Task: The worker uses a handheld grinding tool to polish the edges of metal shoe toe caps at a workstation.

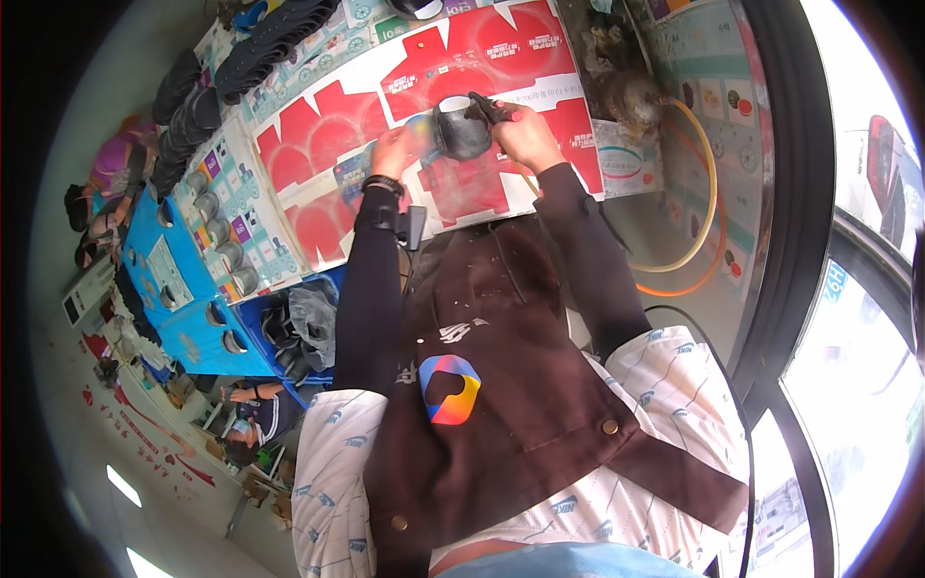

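Over the red and white printed cardboard in front of me is a black, rounded, cup-shaped piece with a pale opening at its top. My left hand is closed at its left side; a blurred, coloured patch by the fingertips hides what they grip. My right hand is wrapped round a black handheld tool, which looks like an air or spray gun. The tool's front end is at the upper right edge of the black piece. A dark band and a small black device are on my left wrist.
The red cardboard covers the worktop. Black curved pieces are stacked at the far left, with grey curved shells nearer. A yellowish hose loops at the right. A blue bin stands left; other people are beyond.
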Motion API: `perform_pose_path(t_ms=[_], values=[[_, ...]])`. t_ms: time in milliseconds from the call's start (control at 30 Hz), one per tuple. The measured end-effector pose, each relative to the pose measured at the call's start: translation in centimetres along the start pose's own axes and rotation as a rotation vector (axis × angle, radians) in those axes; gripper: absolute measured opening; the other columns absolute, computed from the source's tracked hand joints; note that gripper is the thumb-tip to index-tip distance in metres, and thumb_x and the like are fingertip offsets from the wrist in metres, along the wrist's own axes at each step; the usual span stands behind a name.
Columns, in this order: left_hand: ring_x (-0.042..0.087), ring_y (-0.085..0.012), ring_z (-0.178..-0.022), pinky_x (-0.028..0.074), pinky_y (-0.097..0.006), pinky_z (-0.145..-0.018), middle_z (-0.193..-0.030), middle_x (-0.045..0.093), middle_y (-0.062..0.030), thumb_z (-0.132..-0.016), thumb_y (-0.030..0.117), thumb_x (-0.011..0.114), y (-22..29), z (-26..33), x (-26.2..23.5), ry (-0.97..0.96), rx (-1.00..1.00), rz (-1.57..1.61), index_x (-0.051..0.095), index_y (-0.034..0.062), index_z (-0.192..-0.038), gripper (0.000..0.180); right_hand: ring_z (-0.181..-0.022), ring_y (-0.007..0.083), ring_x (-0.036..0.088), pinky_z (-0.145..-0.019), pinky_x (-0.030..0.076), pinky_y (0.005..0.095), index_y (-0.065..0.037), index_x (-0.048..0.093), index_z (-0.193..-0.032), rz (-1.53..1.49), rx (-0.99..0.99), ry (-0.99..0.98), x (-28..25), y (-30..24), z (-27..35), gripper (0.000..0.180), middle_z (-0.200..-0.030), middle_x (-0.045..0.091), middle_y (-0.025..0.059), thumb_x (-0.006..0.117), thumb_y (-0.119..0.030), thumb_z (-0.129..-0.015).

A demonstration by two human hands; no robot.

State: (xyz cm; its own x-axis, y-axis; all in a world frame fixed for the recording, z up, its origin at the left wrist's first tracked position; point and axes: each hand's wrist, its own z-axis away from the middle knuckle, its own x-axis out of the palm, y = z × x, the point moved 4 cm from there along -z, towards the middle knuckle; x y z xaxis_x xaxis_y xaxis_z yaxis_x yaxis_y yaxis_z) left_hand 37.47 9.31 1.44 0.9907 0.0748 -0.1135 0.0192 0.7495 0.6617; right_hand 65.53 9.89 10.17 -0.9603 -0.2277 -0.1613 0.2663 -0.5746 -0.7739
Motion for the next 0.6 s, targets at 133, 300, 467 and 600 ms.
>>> perform_pose_path(t_ms=[133,300,467,600], values=[[0.065,-0.0289,-0.107,0.055,-0.039,-0.087,-0.120,0.063,-0.0178,-0.098,0.024,0.060,0.7,2.6,-4.5,0.096,-0.007,0.200,0.051,0.0000,-0.130,0.041,-0.072,0.0235,0.067,-0.067,0.050,0.0347,0.001,0.070,-0.106,-0.070,0.021,-0.101,-0.5,0.6,-0.7,0.034,-0.079,0.068,0.0182,0.056,-0.012,-0.078],[0.065,-0.0287,-0.107,0.053,-0.038,-0.091,-0.122,0.063,-0.0177,-0.098,0.022,0.059,1.5,4.9,-7.2,0.067,-0.006,0.263,0.053,0.0012,-0.128,0.037,-0.067,0.0179,0.062,-0.063,0.048,0.0314,0.002,0.071,-0.105,-0.116,-0.047,-0.008,-1.2,0.9,-0.8,0.035,-0.075,0.065,0.0134,0.058,-0.009,-0.075],[0.066,-0.0270,-0.106,0.052,-0.036,-0.092,-0.120,0.065,-0.0169,-0.099,0.021,0.058,1.5,5.4,-6.6,0.054,-0.014,0.255,0.053,0.0010,-0.128,0.035,-0.069,0.0180,0.062,-0.068,0.050,0.0317,0.001,0.068,-0.114,-0.014,-0.025,-0.277,-1.2,1.1,-0.8,0.042,-0.078,0.066,0.0109,0.058,-0.007,-0.074],[0.064,-0.0268,-0.113,0.052,-0.036,-0.095,-0.125,0.063,-0.0156,-0.101,0.021,0.054,1.5,4.8,-4.6,0.020,-0.011,0.233,0.053,0.0011,-0.131,0.036,-0.070,0.0175,0.062,-0.068,0.050,0.0317,0.001,0.066,-0.118,-0.072,-0.108,-0.150,-1.8,0.4,-0.8,0.044,-0.081,0.066,0.0113,0.059,-0.008,-0.075]])
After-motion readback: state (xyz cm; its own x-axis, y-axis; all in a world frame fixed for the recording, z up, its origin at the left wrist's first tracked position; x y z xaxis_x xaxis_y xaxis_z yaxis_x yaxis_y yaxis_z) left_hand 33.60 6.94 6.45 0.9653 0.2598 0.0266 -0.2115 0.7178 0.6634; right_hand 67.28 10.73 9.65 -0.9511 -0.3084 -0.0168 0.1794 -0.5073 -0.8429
